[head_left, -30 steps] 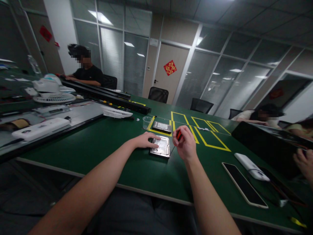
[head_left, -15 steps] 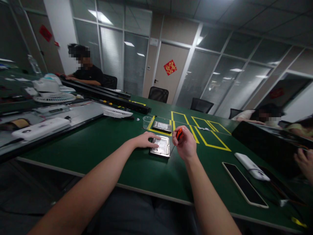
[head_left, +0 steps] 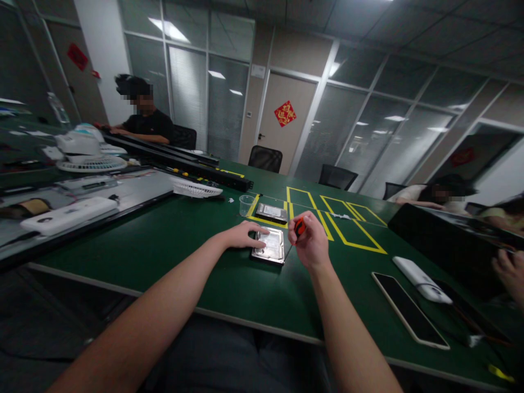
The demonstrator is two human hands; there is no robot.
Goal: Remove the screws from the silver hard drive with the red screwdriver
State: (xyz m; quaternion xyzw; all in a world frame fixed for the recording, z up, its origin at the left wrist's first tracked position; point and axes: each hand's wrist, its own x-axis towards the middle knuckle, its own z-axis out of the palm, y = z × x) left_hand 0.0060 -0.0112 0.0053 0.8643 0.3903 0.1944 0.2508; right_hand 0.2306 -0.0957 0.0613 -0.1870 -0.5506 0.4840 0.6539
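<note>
On the green worktop (head_left: pixel 176 273), in from the near edge, our left hand (head_left: pixel 239 234) rests parted fingers (head_left: pixel 260 244) on the hard drive (head_left: pixel 273 248). Our right hand (head_left: pixel 313 243) has its fingers closed around a red-and-black screwdriver (head_left: pixel 300 227), whose shaft slants down beside the drive's right side. Farther toward the far edge, we see a second drive (head_left: pixel 271 213) beside a clear cup (head_left: pixel 246 206).
</note>
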